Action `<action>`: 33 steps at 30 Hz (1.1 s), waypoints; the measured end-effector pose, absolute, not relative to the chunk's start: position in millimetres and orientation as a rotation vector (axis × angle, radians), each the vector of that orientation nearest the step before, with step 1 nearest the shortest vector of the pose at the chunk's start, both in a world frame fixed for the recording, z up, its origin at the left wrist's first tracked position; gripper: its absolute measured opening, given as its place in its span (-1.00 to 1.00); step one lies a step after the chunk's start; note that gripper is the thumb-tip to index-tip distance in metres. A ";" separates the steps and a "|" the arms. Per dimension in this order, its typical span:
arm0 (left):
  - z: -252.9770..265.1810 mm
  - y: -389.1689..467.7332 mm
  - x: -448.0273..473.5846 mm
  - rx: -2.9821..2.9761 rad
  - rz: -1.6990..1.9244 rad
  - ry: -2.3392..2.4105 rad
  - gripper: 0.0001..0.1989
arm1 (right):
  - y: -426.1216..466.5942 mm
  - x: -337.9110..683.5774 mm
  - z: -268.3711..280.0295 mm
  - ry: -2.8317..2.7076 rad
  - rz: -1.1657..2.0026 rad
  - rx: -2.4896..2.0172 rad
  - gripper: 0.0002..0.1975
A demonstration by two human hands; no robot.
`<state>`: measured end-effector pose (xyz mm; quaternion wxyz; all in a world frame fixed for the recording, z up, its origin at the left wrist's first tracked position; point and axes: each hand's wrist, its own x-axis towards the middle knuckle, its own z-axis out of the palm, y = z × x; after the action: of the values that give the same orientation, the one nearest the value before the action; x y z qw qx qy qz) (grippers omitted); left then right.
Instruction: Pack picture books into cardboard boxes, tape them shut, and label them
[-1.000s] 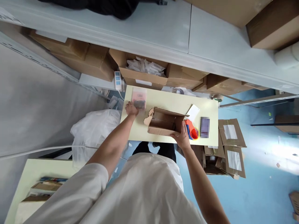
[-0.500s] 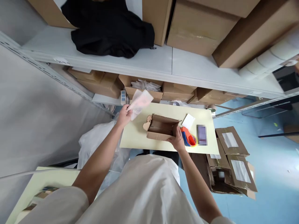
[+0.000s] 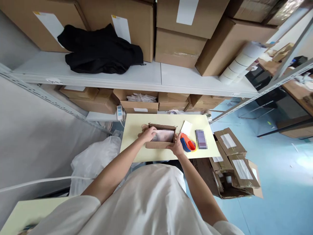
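- Step in hand, as I judge it: packing. The left hand [image 3: 148,134] is reaching into the open cardboard box [image 3: 160,144] at centre frame, fingers resting on the clear plastic pouch [image 3: 163,135] lying flat inside; whether they are pinching it or only pressing, I cannot tell.
- The right hand [image 3: 176,147] is gripping the box's right wall, steadying it on the pale yellow table [image 3: 132,143].
- Next move likely calls for seating the pouch flat, then folding the flaps shut; the tape dispenser [image 3: 187,143], orange and blue, is sitting just right of the box.
- Materials: box is brown corrugated card with ragged flaps; pouch is glossy, limp, pinkish-white; table is smooth and matte.
- A white card [image 3: 186,127] is lying beyond the dispenser; flattened cartons [image 3: 232,163] are piling at lower right.
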<state>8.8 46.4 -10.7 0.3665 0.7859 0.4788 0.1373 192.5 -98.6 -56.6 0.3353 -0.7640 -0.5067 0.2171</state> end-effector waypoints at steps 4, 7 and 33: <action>2.4 39.9 13.6 2.226 0.360 1.115 -0.56 | -98.3 196.7 -54.9 -1.321 0.619 -2.007 0.30; 12.4 27.9 0.9 2.349 0.565 1.239 -0.55 | -101.3 201.7 -54.9 -1.346 0.667 -1.978 0.35; -41.0 4.9 -62.9 2.184 0.622 1.147 -0.23 | -107.6 223.3 -35.7 -1.721 0.736 -1.844 -0.39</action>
<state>-62.9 4.9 -41.0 0.2943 0.8203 0.4310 0.2338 223.3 -107.6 -35.7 0.2543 -0.6787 -0.6335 0.2710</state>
